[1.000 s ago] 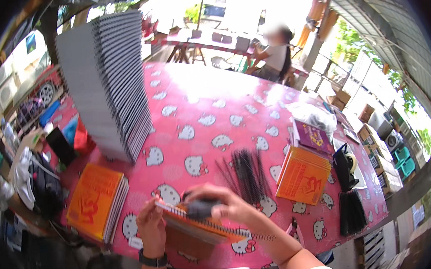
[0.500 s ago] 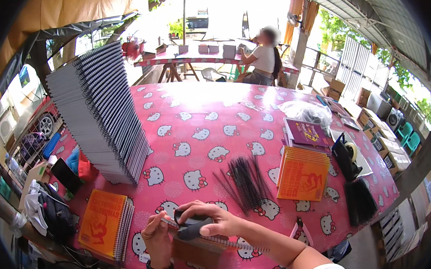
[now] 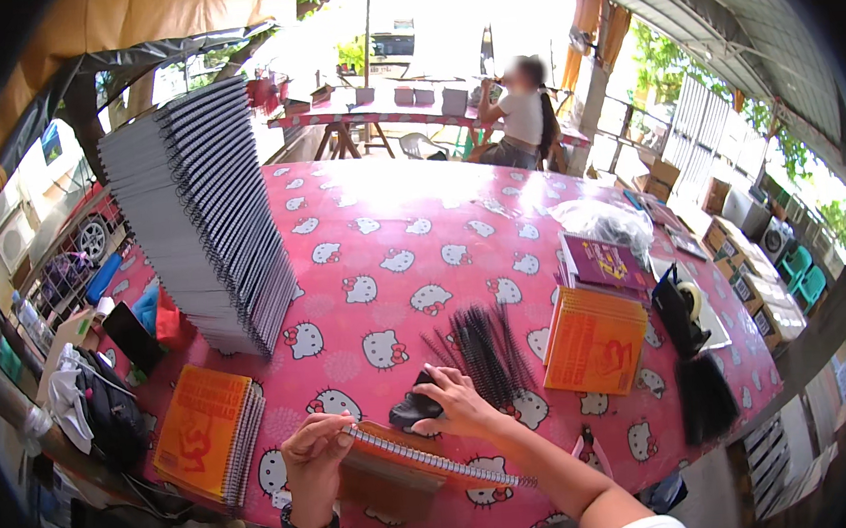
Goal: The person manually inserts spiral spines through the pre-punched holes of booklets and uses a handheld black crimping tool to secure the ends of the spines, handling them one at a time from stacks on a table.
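My left hand (image 3: 313, 458) pinches the upper left end of a spiral-bound notebook (image 3: 385, 487). The notebook is tilted at the near edge of the table, its coil running down to the right beneath my right forearm. My right hand (image 3: 460, 404) is curled over a dark, soft-looking object (image 3: 413, 407) on the tabletop; its exact kind is unclear. Just beyond those fingers lies a loose pile of black plastic binding coils (image 3: 488, 353). Orange notebooks are stacked on the left (image 3: 204, 431), and another orange stack (image 3: 593, 340) lies right of the coils.
A tall stack of coil-bound books (image 3: 199, 221) rises at the left. Purple books (image 3: 604, 259), a tape dispenser (image 3: 679, 305) and a clear plastic bag (image 3: 602, 222) occupy the right side. At a far table (image 3: 334, 119) sits another person (image 3: 521, 115). A bag (image 3: 109, 404) is at the left edge.
My right hand has moved right and away from my left hand, carrying the dark object from the notebook's end to the tabletop by the coils. More of the notebook's coil shows.
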{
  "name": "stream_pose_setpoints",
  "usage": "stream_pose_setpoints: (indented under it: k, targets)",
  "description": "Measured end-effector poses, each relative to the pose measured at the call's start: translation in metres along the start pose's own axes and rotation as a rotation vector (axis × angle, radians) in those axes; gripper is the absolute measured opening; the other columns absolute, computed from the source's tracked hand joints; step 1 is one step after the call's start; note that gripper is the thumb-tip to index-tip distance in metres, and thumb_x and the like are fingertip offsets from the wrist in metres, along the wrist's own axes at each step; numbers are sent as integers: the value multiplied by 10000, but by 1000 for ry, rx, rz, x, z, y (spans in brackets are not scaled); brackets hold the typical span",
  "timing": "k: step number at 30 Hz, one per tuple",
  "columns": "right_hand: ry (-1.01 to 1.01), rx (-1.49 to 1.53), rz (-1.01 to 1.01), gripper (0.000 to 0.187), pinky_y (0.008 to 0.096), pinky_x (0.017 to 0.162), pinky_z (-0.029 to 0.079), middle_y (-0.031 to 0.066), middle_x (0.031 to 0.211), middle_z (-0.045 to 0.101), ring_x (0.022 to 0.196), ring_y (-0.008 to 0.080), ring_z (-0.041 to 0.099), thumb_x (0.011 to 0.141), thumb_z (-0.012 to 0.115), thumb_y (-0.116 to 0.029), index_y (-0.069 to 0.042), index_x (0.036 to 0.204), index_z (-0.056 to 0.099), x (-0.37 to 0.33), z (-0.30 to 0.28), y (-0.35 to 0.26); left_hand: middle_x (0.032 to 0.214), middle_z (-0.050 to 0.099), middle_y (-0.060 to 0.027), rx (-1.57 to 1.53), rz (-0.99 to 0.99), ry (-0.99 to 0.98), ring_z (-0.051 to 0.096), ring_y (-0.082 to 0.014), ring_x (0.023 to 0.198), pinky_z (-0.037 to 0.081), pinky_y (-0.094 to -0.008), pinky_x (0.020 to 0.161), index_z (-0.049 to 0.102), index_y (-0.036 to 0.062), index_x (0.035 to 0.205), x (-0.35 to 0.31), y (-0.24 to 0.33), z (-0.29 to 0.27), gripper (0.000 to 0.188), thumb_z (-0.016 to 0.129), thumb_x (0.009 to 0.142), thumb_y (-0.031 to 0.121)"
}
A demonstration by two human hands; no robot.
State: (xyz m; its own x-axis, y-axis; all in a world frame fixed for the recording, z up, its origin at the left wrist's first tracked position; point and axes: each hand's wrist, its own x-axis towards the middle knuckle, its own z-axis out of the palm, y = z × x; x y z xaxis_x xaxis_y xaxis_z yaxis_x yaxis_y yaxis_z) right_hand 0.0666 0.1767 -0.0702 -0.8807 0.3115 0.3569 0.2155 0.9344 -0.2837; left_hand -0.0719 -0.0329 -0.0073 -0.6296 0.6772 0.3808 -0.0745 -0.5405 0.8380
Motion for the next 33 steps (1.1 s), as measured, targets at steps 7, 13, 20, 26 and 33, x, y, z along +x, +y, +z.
stream_pose_setpoints:
  k: [7, 13, 20, 26, 33]
  targets:
    - [73, 670, -23, 307, 347, 757, 494, 116, 1030, 598, 930, 256, 593, 820, 686, -234, -68, 1060, 590, -6, -127, -103, 900, 640, -84, 193, 73, -208, 604, -124, 810, 493, -232, 690, 676, -30, 939, 5, 24, 34, 193, 682, 749, -69]
    - [226, 666, 43, 259, 346, 664, 498, 88, 867, 586, 797, 246, 605, 789, 697, -104, -39, 1014, 586, -21, -124, -121, 822, 663, -91, 240, 150, -199, 634, -163, 756, 504, -256, 667, 673, 2, 862, -2, 20, 52, 164, 723, 718, -55]
    - [313, 432, -154, 265, 350, 614, 482, 92, 803, 573, 738, 246, 583, 772, 723, -138, -35, 976, 590, -14, -130, -123, 820, 665, -81, 261, 188, -175, 634, -166, 762, 499, -263, 657, 667, 17, 839, -3, 20, 56, 145, 732, 719, -33]
    - [254, 404, -171, 236, 356, 567, 458, 80, 744, 551, 657, 240, 559, 746, 742, -168, -39, 876, 593, -12, -135, -123, 813, 648, -77, 292, 221, -265, 616, -175, 759, 466, -292, 692, 638, 42, 899, -6, 26, 59, 179, 725, 742, 31]
    - [267, 366, 9, 138, 343, 578, 466, 113, 793, 610, 673, 270, 590, 860, 608, -129, -12, 933, 604, -19, -132, -133, 765, 603, -71, 638, 281, -216, 578, -231, 740, 367, -346, 770, 590, 79, 957, -5, 20, 67, 186, 657, 830, 196]
